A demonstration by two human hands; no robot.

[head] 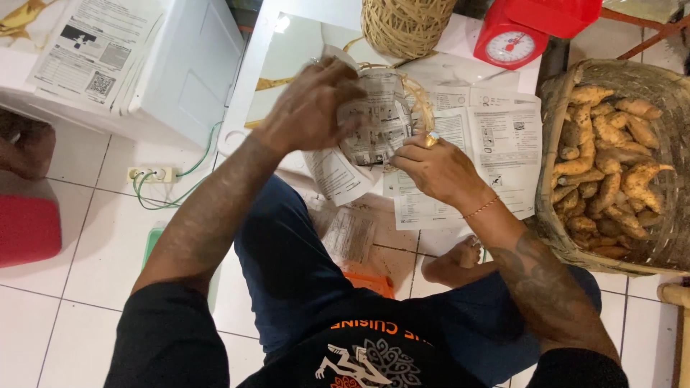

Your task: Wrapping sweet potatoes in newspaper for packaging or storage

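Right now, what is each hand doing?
Left hand: closed on the printed paper-wrapped bundle.
Right hand: gripping the same bundle's lower edge.

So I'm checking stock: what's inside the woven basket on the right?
The woven basket holds a heap of knobbly yellow-brown roots, filling it near the rim. Only the top layer shows; whatever lies beneath them and the basket's bottom are covered.

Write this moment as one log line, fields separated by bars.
left hand: on paper bundle | right hand: holds bundle edge | basket of roots: right | scale: beyond
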